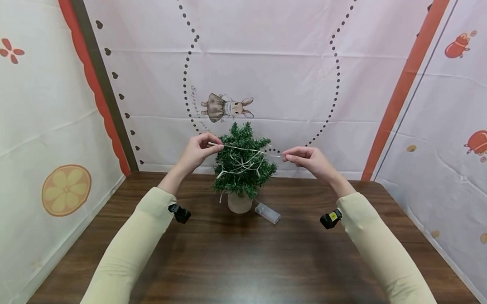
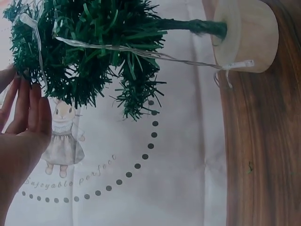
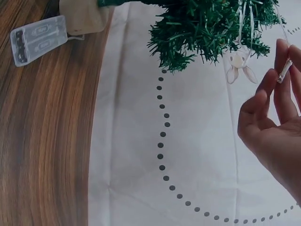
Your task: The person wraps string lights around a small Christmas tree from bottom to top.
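A small green artificial Christmas tree [image 1: 244, 181] stands upright in a pale round base [image 1: 239, 205]. Clear string lights [image 1: 243, 148] loop over its branches, and one length is stretched across the upper front between the two hands. At the tree's left side, the left hand [image 1: 198, 149] pinches this strand between thumb and fingers. The right hand [image 1: 311, 160], a little apart from the branches on the right, pinches the other end; in the right wrist view a small bulb [image 3: 284, 70] shows between its fingers. In the left wrist view, the tree's branches partly hide the left fingertips.
A clear battery box [image 1: 267, 213] lies on the brown wooden table [image 1: 238, 260], right of the base. Behind the tree hangs a white printed cloth [image 1: 267, 80], with more cloth at both sides. A strand end [image 2: 240, 65] dangles near the base.
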A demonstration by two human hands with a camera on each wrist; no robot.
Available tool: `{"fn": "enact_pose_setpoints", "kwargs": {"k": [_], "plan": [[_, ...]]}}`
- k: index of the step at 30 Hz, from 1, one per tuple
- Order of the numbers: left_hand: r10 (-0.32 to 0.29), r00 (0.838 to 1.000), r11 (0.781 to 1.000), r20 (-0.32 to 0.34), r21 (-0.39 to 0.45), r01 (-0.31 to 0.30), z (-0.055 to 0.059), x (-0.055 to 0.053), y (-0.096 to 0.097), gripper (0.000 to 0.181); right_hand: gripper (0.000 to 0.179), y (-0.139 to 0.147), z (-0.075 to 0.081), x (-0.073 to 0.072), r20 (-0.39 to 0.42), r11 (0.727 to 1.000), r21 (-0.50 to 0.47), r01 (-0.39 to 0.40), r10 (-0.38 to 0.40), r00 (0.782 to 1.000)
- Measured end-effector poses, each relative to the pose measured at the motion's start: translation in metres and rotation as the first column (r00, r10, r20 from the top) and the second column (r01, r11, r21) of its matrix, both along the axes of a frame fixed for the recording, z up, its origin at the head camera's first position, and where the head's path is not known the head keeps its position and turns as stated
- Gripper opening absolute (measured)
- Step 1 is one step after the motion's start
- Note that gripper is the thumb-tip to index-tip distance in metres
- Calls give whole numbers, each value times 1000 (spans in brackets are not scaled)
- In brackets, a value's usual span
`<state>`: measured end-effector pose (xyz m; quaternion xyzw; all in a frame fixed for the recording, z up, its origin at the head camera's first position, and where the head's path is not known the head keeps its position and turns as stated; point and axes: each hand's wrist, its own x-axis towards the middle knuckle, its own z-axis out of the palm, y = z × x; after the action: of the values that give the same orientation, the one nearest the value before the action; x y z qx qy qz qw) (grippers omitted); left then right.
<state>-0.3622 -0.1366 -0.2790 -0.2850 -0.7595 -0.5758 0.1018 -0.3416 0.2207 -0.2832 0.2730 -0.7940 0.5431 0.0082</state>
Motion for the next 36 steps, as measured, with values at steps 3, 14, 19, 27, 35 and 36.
{"fn": "enact_pose_setpoints", "kwargs": {"k": [3,14,19,27,35,36], "plan": [[12,1000,1000,15,2,-12,1,0,1,18,34,-2,-1,0,-43,999,31,34,-32,999],[120,988,993,102,-17,-119,2,-18,-4,40,34,-12,-7,-3,-41,994,-8,111,-112,993],[92,991,993,93,-78,-85,5,-21,-2,40,34,-17,-8,-6,-58,990,16,137,-136,989],[111,990,994,86,-17,-110,9,-19,5,34,29,-31,-12,-12,-67,982,-18,190,-191,979],[137,988,991,77,-14,-136,9,-18,10,30,26,-52,-20,-13,-111,951,-109,289,-301,947],[136,988,991,76,-12,-136,8,-18,10,30,25,-54,-21,-13,-124,942,-101,320,-331,936]]}}
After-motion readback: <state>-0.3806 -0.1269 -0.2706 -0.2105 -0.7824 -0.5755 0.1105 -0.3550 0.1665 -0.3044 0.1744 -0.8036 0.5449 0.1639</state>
